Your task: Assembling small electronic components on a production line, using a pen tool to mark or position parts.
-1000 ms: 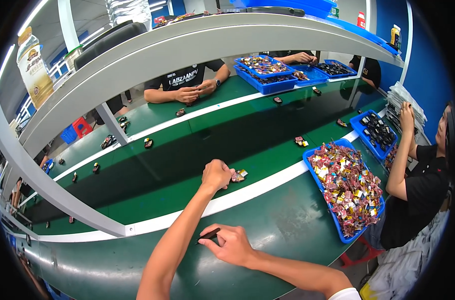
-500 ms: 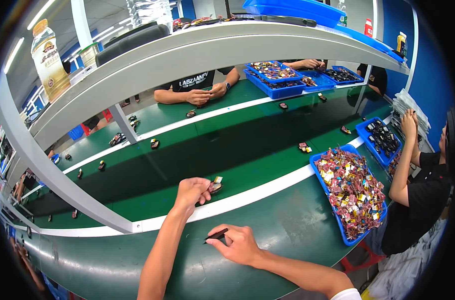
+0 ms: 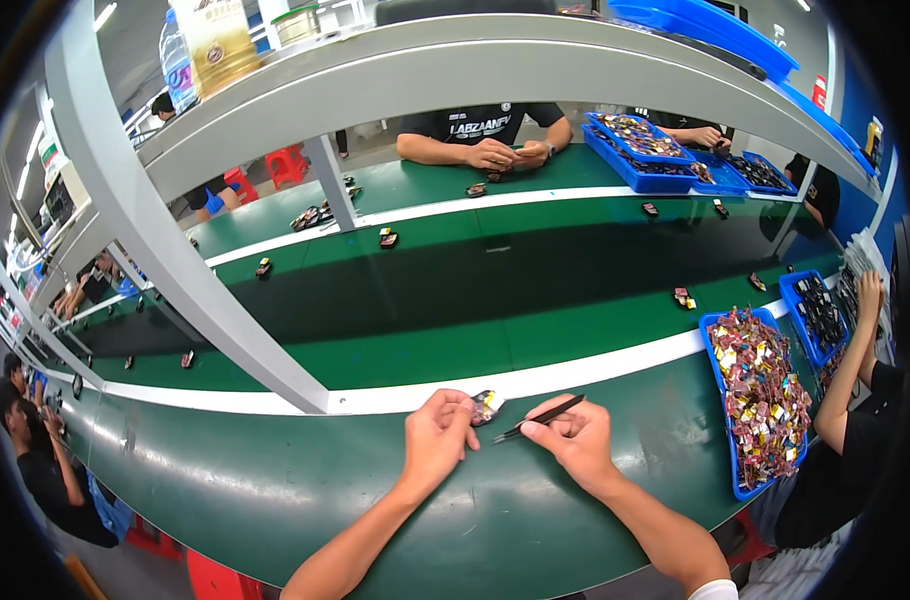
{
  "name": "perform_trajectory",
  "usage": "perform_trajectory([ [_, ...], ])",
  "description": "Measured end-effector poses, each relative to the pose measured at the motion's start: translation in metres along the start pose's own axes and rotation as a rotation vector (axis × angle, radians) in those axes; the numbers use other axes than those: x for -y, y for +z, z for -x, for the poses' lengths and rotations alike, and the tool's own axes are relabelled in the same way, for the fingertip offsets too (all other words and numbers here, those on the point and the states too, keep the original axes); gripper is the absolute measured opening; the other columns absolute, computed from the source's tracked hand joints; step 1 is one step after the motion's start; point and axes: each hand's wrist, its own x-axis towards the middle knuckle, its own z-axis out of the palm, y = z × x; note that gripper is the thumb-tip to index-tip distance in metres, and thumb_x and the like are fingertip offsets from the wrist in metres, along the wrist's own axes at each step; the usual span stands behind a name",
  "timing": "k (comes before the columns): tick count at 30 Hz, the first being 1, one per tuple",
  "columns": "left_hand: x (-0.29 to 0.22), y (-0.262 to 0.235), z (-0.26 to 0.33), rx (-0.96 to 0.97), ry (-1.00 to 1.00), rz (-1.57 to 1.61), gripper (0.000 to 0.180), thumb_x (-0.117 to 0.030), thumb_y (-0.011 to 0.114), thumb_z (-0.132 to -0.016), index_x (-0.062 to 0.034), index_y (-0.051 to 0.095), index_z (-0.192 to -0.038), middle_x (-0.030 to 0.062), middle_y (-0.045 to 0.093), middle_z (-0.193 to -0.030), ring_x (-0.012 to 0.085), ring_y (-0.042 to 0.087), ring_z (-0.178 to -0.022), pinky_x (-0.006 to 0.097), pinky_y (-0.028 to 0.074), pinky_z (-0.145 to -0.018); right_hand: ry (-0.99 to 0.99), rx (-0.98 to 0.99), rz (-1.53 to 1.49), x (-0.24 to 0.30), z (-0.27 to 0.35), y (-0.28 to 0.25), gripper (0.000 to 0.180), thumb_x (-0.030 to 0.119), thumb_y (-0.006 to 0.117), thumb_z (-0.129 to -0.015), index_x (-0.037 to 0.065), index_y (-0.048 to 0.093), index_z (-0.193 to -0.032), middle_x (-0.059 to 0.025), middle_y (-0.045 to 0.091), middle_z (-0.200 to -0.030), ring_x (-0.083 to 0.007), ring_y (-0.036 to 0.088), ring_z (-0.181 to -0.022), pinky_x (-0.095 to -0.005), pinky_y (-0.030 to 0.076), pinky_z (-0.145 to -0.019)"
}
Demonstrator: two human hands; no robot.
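As my left hand (image 3: 442, 437) pinches the small part (image 3: 488, 405) and my right hand (image 3: 577, 437) grips tweezers (image 3: 555, 410), I'd hold both steady.

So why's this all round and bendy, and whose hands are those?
It's the view from a camera on a person's head, looking down. Its wide lens bends straight edges. The left hand holds a small, partly white part, and the right hand holds dark tweezers. Both belong to that person. Below is a green table, with a blue tray of colourful pieces on the right. Past the white edge, more parts lie on a long green belt.
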Motion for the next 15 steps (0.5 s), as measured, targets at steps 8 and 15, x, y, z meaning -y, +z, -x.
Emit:
perform_trajectory([
  [8, 0.008, 0.005, 0.007, 0.105, 0.165, 0.003, 0.021, -0.004, 0.058, -0.102, 0.0089, 0.061, -0.117, 0.0144, 0.070, -0.091, 0.0165, 0.071, -0.065, 0.025, 0.053, -0.046, -0.090, -0.065, 0.089, 0.008, 0.002, 0.000, 0.015, -0.007, 0.076, -0.085, -0.003, 0.067, -0.095, -0.0051, 0.072, -0.082, 0.0031, 0.043, -0.056, -0.0163, 0.033, -0.048],
  [15, 0.012, 0.007, 0.007, 0.079, 0.180, 0.011, 0.023, -0.005, 0.059, -0.101, 0.0071, 0.064, -0.120, 0.0136, 0.072, -0.087, 0.0145, 0.070, -0.063, 0.026, 0.054, -0.047, -0.008, -0.135, -0.010, -0.004, 0.001, -0.001, 0.015, -0.008, 0.075, -0.086, -0.002, 0.067, -0.097, -0.0048, 0.071, -0.081, -0.0004, 0.052, -0.058, -0.0171, 0.034, -0.048],
])
